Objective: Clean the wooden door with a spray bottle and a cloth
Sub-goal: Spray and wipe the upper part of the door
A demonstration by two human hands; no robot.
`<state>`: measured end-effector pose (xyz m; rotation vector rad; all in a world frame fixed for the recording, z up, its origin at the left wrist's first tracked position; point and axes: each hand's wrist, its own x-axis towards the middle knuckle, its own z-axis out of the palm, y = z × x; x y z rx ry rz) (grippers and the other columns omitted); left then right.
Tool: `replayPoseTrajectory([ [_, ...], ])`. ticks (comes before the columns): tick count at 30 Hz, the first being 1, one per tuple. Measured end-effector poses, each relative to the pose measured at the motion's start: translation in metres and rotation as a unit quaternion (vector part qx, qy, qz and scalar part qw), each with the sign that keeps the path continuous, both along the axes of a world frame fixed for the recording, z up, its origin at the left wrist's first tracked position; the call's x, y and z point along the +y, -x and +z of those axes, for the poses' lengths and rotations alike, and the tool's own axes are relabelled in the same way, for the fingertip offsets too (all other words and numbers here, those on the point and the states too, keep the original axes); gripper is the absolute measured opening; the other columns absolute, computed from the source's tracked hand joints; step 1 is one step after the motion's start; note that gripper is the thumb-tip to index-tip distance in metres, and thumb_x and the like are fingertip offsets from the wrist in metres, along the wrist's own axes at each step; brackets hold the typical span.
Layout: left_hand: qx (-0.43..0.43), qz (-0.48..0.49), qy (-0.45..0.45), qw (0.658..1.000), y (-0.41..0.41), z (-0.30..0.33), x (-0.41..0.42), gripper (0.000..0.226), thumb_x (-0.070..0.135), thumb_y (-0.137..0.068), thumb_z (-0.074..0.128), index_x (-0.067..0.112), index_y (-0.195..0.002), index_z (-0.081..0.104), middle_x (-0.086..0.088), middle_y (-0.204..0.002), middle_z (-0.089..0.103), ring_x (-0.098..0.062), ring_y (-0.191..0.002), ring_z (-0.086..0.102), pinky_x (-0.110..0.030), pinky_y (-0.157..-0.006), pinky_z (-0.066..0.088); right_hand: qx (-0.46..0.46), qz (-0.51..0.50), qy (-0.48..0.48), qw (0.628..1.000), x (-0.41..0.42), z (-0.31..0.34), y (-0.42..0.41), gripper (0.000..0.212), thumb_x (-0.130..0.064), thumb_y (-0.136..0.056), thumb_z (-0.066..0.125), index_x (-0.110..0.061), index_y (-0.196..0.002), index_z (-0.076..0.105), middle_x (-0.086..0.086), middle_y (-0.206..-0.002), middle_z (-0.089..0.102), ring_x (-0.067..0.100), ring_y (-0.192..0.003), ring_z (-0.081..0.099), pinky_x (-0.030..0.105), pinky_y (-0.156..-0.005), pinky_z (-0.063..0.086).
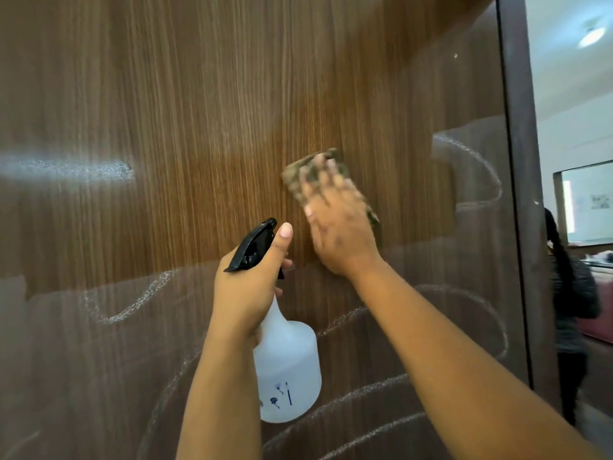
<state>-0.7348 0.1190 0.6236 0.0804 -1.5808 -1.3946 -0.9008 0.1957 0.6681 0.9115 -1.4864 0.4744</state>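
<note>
Wooden door (199, 111) grain vertical | my left hand (252, 283) grips spray bottle (287, 363), upright, nozzle up-right | right hand (338, 224), fingers spread, presses cloth (298, 171) flat.

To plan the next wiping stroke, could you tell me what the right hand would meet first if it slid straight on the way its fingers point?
Only more wooden door: the right hand, flat on the cloth, points up and slightly left, where the panel looks bare.

The brown wooden door (199, 111) stands upright, streaked with wet arcs. An olive cloth (311, 167) lies flat against it. The translucent white spray bottle (287, 363), black-nozzled, hangs upright nearby.
</note>
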Motion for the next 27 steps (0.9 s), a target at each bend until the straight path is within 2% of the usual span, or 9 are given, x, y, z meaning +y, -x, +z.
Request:
replayPoseTrajectory([
  [3, -0.002, 0.004, 0.004, 1.0, 0.007, -0.003, 0.002, 0.064, 0.071, -0.065, 0.065, 0.021, -0.104, 0.074, 0.009, -0.076, 0.076, 0.001, -0.063, 0.067, -0.011, -0.049, 0.048, 0.044, 0.0, -0.073, 0.996, 0.02, 0.013, 0.019, 0.052, -0.026, -0.103, 0.032, -0.015, -0.153, 0.026, 0.01, -0.161, 0.018, 0.024, -0.15, 0.012, 0.041, -0.122, 0.014],
  [9, -0.015, 0.028, 0.032, 0.999, 0.019, -0.006, 0.015, 0.059, 0.076, -0.06, 0.063, 0.03, -0.097, 0.071, 0.013, -0.077, 0.074, 0.001, -0.071, 0.068, -0.015, -0.054, 0.048, -0.131, -0.017, 0.133, 0.982, 0.101, 0.056, 0.094, 0.052, -0.023, -0.104, 0.029, -0.015, -0.155, 0.021, 0.013, -0.163, 0.012, 0.029, -0.15, 0.01, 0.049, -0.12, 0.017],
  [12, -0.01, 0.056, 0.082, 0.995, 0.03, -0.009, 0.032, 0.046, 0.077, -0.062, 0.063, 0.034, -0.077, 0.064, 0.006, -0.066, 0.067, 0.0, -0.057, 0.06, -0.022, -0.055, 0.046, -0.225, -0.034, 0.228, 0.947, 0.124, 0.072, 0.117, 0.051, -0.027, -0.106, 0.025, -0.013, -0.155, 0.022, 0.012, -0.163, 0.01, 0.028, -0.151, 0.008, 0.049, -0.12, 0.016],
  [14, -0.017, 0.076, 0.116, 0.99, 0.042, -0.01, 0.047, 0.04, 0.077, -0.066, 0.064, 0.038, -0.062, 0.057, 0.012, -0.051, 0.052, 0.0, -0.048, 0.049, -0.025, -0.054, 0.037, -0.254, -0.048, 0.276, 0.926, 0.111, 0.079, 0.109, 0.051, -0.024, -0.104, 0.03, -0.01, -0.153, 0.027, 0.015, -0.162, 0.015, 0.03, -0.149, 0.012, 0.047, -0.12, 0.017],
  [17, -0.007, 0.08, 0.114, 0.99, 0.06, -0.007, 0.067, 0.04, 0.076, -0.066, 0.065, 0.039, -0.058, 0.054, 0.015, -0.049, 0.048, -0.001, -0.047, 0.046, -0.026, -0.057, 0.036, -0.144, -0.019, 0.176, 0.974, 0.069, 0.069, 0.072, 0.051, -0.018, -0.096, 0.04, -0.008, -0.146, 0.039, 0.018, -0.152, 0.036, 0.035, -0.142, 0.028, 0.046, -0.117, 0.019],
  [19, 0.01, 0.078, 0.098, 0.992, 0.072, -0.005, 0.08, 0.045, 0.075, -0.065, 0.067, 0.03, -0.063, 0.059, 0.005, -0.055, 0.057, -0.008, -0.05, 0.052, -0.029, -0.057, 0.042, 0.004, 0.01, 0.013, 1.0, 0.048, 0.057, 0.055, 0.052, -0.021, -0.096, 0.038, -0.011, -0.147, 0.039, 0.014, -0.154, 0.034, 0.032, -0.146, 0.025, 0.045, -0.117, 0.018],
  [21, 0.021, 0.08, 0.095, 0.992, 0.082, -0.003, 0.092, 0.055, 0.075, -0.063, 0.068, 0.021, -0.075, 0.066, -0.005, -0.068, 0.066, -0.013, -0.058, 0.061, -0.026, -0.058, 0.051, 0.079, 0.031, -0.074, 0.994, 0.052, 0.06, 0.058, 0.051, -0.027, -0.101, 0.033, -0.017, -0.15, 0.035, 0.008, -0.16, 0.025, 0.024, -0.149, 0.018, 0.04, -0.119, 0.015],
  [24, 0.024, 0.07, 0.095, 0.993, 0.09, -0.008, 0.107, 0.061, 0.077, -0.06, 0.066, 0.021, -0.083, 0.069, -0.004, -0.075, 0.069, -0.012, -0.064, 0.065, -0.016, -0.055, 0.051, 0.044, 0.051, -0.037, 0.997, 0.086, 0.089, 0.09, 0.051, -0.022, -0.102, 0.035, -0.016, -0.152, 0.03, 0.009, -0.16, 0.023, 0.026, -0.149, 0.017, 0.04, -0.12, 0.013],
  [27, 0.027, 0.087, 0.079, 0.993, 0.096, -0.015, 0.116, 0.053, 0.077, -0.06, 0.066, 0.027, -0.078, 0.069, 0.001, -0.073, 0.071, -0.01, -0.068, 0.067, -0.018, -0.055, 0.053, -0.086, -0.013, 0.14, 0.986, 0.147, 0.124, 0.154, 0.048, -0.02, -0.1, 0.036, -0.012, -0.147, 0.036, 0.016, -0.156, 0.031, 0.034, -0.145, 0.026, 0.049, -0.118, 0.022],
])
